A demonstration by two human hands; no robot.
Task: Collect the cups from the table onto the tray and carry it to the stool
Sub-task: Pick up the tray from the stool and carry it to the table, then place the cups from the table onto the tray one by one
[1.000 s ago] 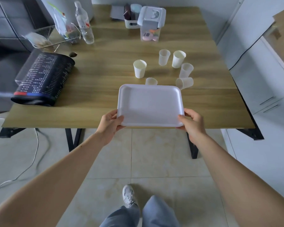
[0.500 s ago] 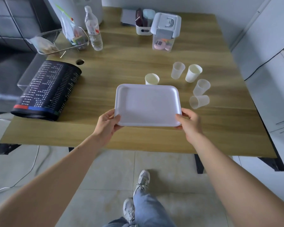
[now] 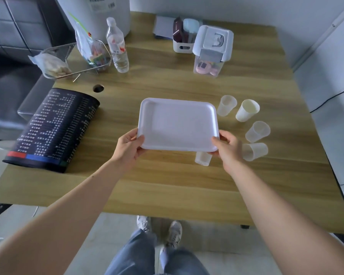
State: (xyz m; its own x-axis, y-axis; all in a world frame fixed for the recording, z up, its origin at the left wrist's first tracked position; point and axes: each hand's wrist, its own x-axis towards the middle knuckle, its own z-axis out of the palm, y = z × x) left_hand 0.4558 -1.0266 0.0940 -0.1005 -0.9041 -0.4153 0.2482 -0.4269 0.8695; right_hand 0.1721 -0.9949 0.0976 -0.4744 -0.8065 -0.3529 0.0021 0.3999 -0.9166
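Observation:
I hold an empty white tray point(image 3: 178, 124) over the middle of the wooden table point(image 3: 167, 185). My left hand point(image 3: 128, 144) grips its near left corner and my right hand point(image 3: 227, 148) its near right corner. To the right of the tray stand a clear cup point(image 3: 226, 105), a white paper cup point(image 3: 247, 110) and another clear cup point(image 3: 257, 131). A further clear cup point(image 3: 254, 151) lies on its side beside my right hand. One cup point(image 3: 203, 158) peeks out from under the tray's near right corner, mostly hidden.
A black printed mat point(image 3: 52, 128) lies at the left. At the back are a water bottle point(image 3: 117, 46), a wire basket with bags point(image 3: 72, 60), a white caddy point(image 3: 182, 39) and a lidded clear box point(image 3: 212, 51). White cabinets line the right side.
I have stepped up to the table and the tray has moved forward over it, now covering the cups that stood in front of it. Both hands keep their grip.

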